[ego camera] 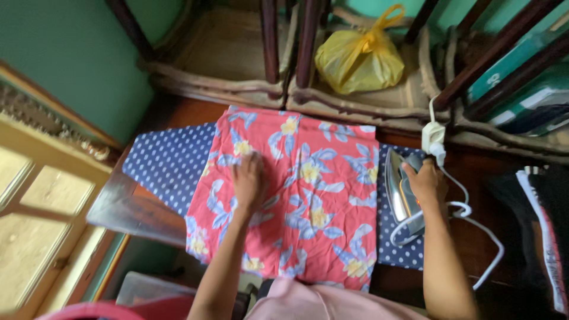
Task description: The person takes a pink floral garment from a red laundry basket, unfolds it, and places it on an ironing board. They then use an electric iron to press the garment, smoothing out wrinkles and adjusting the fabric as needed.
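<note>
A red garment with blue and yellow flowers lies spread over a blue polka-dot ironing board. My left hand presses flat on the cloth, fingers apart, left of its middle. My right hand grips the handle of a silver electric iron, which stands tilted on its heel at the board's right end, beside the garment's right edge. The iron's white cord loops off to the right.
A white plug adapter hangs at the back right. A yellow plastic bag sits on a wooden seat behind the board. Dark clothes with a white stripe lie at the right. A window frame is at the left.
</note>
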